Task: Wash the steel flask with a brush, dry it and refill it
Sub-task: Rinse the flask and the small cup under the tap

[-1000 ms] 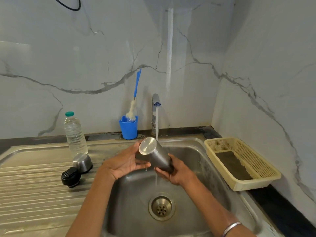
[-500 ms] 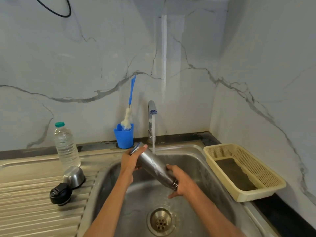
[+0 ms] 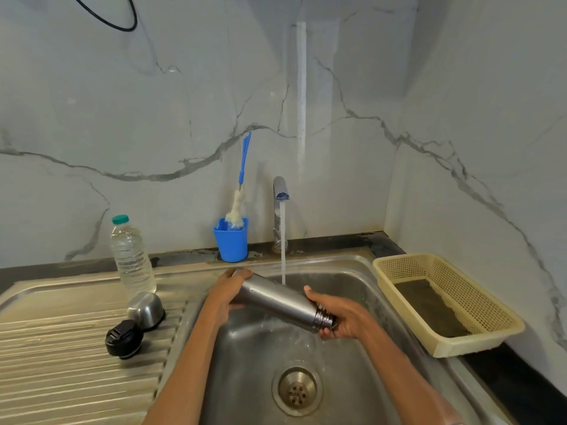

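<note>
Nearest the camera, two bare forearms reach forward over the steel sink (image 3: 362,391), whose round drain (image 3: 297,389) sits low in the basin. To the left, on the ribbed draining board (image 3: 61,372), a black stopper (image 3: 123,338) lies just in front of a steel cup lid (image 3: 146,309); the two are close, though whether they touch cannot be told.

Above the basin, both hands hold the steel flask (image 3: 277,299) nearly on its side, tilted so that its threaded neck points down and to the right. The left hand (image 3: 228,291) wraps its fingers round the flask's base end, at the upper left. The right hand (image 3: 340,317) grips the neck end, fingers curled beneath it and the thumb lying along the body. A stream of water (image 3: 283,246) falls from the tap (image 3: 279,191) onto the middle of the flask and splashes into the basin below.

To the right, a cream plastic basket (image 3: 478,314) rests on the sink's edge. Farther back on the left stands a clear plastic water bottle (image 3: 132,259) with a green cap. Behind the sink, a blue holder (image 3: 231,242) stands just left of the tap, and a bottle brush (image 3: 241,185) with a blue handle leans in it against the marble wall (image 3: 153,102).
</note>
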